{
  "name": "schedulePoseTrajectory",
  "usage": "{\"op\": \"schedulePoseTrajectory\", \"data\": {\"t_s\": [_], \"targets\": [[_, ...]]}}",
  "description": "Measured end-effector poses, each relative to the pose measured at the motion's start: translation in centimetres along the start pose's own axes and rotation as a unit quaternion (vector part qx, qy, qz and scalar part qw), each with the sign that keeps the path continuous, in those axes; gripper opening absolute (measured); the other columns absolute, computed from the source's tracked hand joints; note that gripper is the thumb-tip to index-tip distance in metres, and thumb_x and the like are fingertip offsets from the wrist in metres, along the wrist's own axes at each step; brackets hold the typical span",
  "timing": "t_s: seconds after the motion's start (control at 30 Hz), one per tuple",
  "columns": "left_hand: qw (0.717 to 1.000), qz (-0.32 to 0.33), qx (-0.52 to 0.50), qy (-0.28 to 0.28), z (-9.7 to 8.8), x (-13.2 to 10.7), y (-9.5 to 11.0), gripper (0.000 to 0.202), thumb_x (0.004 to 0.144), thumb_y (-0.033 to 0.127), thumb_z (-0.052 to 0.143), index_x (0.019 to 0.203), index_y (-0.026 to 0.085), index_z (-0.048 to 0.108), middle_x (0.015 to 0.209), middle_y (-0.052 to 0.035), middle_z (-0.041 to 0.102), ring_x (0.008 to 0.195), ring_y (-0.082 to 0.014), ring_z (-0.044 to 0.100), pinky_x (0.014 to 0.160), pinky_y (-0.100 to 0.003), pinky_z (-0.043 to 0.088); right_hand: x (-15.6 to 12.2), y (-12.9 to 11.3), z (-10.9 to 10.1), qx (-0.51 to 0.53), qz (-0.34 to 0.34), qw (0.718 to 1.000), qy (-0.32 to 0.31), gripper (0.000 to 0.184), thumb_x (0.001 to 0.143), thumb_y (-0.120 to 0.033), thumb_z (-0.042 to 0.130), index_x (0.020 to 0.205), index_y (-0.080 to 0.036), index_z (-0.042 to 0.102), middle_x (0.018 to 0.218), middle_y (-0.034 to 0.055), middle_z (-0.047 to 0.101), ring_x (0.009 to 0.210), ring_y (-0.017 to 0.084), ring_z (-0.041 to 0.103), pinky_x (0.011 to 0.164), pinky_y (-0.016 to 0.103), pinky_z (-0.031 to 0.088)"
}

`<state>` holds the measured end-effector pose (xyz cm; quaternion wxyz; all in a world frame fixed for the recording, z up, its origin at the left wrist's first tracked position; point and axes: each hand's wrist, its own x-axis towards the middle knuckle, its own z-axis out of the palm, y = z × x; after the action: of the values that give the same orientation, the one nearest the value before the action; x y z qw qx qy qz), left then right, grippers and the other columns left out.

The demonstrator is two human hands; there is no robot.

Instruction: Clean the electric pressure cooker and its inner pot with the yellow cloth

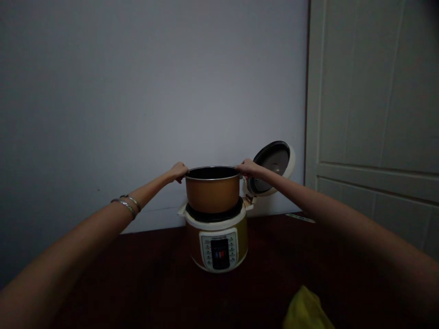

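A copper-coloured inner pot (212, 191) with a dark inside hangs partly above the opening of a gold and white rice cooker (219, 242). My left hand (178, 172) grips the pot's left rim with closed fingers. My right hand (247, 168) grips the right rim the same way. The cooker's lid (272, 165) stands swung open behind and to the right. A control panel with a dark display faces me on the cooker's front. Two bangles (128, 204) circle my left wrist.
The cooker stands on a dark brown table (154, 274) against a plain grey wall. A pale panelled door (373, 114) fills the right side. A yellow-green object (307, 310) lies at the table's near edge.
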<state>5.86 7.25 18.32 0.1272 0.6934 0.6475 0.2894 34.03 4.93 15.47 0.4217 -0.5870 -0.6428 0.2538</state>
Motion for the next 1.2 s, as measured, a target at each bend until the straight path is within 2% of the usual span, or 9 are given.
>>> {"op": "schedulePoseTrajectory", "data": {"t_s": [0.4,0.63,0.83,1.07,1.2], "targets": [[0.999,-0.001,0.022,-0.029,2.0,0.1,-1.2,0.01,0.072,0.017,0.051,0.063,0.012,0.054,0.036,0.0023,0.038,0.033,-0.0104,0.039,0.041,-0.026,0.042,0.6,1.7,0.3,-0.043,-0.005,0.999,-0.032,0.024,0.075,-0.015,0.057,0.053,-0.014,0.047,0.037,-0.0039,0.04,0.035,0.006,0.038,0.034,0.017,0.032],[0.998,-0.01,0.05,-0.037,2.7,-0.3,-1.8,0.013,0.073,0.02,0.053,0.063,0.011,0.055,0.037,0.0019,0.04,0.034,-0.0103,0.041,0.041,-0.024,0.043,0.3,2.8,1.4,-0.084,-0.016,0.994,-0.061,0.025,0.075,-0.015,0.056,0.052,-0.015,0.046,0.036,-0.0043,0.041,0.033,0.005,0.039,0.035,0.016,0.033],[0.993,-0.01,0.092,-0.068,3.7,-1.0,-2.8,0.016,0.074,0.019,0.051,0.059,0.012,0.053,0.038,0.0013,0.042,0.034,-0.0099,0.042,0.041,-0.023,0.044,0.6,4.2,2.5,-0.132,-0.024,0.987,-0.083,0.021,0.075,-0.014,0.054,0.054,-0.012,0.05,0.034,-0.0035,0.041,0.032,0.007,0.04,0.036,0.017,0.035],[0.983,-0.007,0.145,-0.108,5.9,-1.2,-4.6,0.017,0.071,0.016,0.048,0.056,0.012,0.054,0.037,-0.0004,0.042,0.034,-0.013,0.045,0.042,-0.025,0.044,1.4,7.0,4.2,-0.201,-0.038,0.974,-0.097,0.017,0.072,-0.017,0.057,0.057,-0.011,0.057,0.038,-0.0005,0.048,0.035,0.01,0.048,0.038,0.019,0.04],[0.978,-0.005,0.171,-0.12,6.8,-1.1,-5.5,0.016,0.07,0.016,0.047,0.058,0.011,0.056,0.038,-0.0019,0.045,0.036,-0.0152,0.048,0.044,-0.027,0.045,1.6,8.1,5.2,-0.249,-0.061,0.963,-0.086,0.013,0.071,-0.018,0.06,0.063,-0.008,0.061,0.049,0.0049,0.058,0.052,0.014,0.06,0.046,0.018,0.043]]}}
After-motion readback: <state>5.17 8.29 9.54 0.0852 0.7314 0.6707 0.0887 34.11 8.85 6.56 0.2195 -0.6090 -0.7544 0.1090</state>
